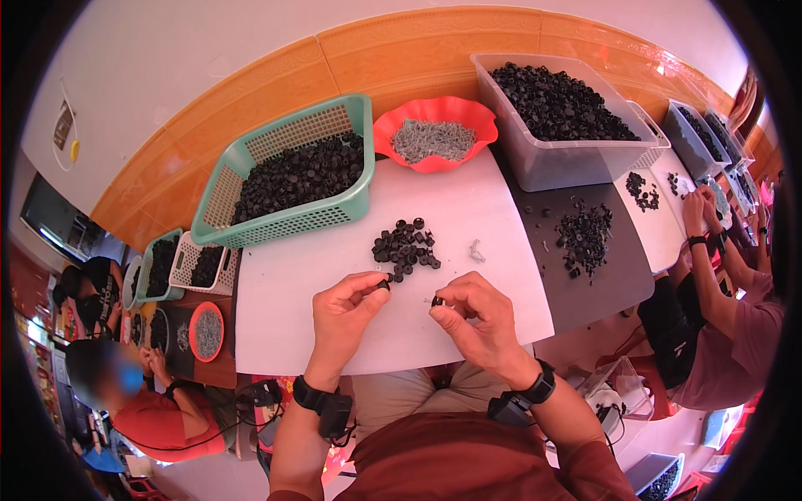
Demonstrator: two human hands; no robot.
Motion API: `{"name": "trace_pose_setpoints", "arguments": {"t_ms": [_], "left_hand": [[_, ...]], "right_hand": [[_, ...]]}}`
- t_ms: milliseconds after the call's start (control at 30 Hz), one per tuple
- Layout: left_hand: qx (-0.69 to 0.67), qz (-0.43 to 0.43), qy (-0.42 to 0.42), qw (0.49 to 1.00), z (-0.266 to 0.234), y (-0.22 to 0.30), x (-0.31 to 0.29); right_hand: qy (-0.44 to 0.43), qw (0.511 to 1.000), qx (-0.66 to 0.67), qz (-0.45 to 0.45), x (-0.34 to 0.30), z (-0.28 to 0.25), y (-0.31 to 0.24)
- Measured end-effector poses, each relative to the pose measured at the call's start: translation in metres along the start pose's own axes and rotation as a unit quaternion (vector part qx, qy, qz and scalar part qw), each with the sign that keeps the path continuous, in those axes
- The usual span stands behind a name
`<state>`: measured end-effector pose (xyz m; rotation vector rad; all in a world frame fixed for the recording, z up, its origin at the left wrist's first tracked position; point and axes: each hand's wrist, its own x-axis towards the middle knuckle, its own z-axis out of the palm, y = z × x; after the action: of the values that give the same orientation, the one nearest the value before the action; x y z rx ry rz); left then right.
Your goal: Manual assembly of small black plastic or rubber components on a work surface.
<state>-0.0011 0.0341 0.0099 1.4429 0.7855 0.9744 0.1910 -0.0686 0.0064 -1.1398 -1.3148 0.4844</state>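
Over the white work sheet [309, 309], my left hand [344, 311] pinches a small black round part [383, 285] between thumb and fingertips. My right hand [478, 316] is closed on another small black part [438, 301], and a thin metallic bit seems to stick out of its left side. A short gap separates the two hands. Just beyond my left fingertips lies a loose pile of black caps [404, 250]. A few silvery screws [476, 252] rest on the sheet beyond my right hand.
At the back stand a green basket [284, 219] of black parts, a red scalloped bowl [436, 164] of screws and a clear bin [568, 159] of black parts. More black pieces [585, 238] lie on a dark mat at right. People work on both sides.
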Motion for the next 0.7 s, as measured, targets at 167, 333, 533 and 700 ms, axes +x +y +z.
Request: {"name": "trace_pose_setpoints", "arguments": {"t_ms": [167,333,533,700], "left_hand": [[-0.113,-0.070,-0.028,0.991,-0.001,0.003,-0.006],[-0.213,-0.114,-0.038,0.970,-0.002,-0.001,-0.009],[-0.265,-0.133,-0.034,0.954,-0.001,0.000,-0.010],[-0.283,-0.145,-0.036,0.948,-0.001,-0.003,-0.012]], "right_hand": [[0.003,1.000,0.007,0.003,0.000,0.000,0.001],[0.004,1.000,0.018,0.002,-0.001,0.002,0.003],[0.002,1.000,0.020,-0.005,-0.001,0.001,0.003],[0.000,1.000,0.019,-0.008,0.001,0.000,0.001]]}}
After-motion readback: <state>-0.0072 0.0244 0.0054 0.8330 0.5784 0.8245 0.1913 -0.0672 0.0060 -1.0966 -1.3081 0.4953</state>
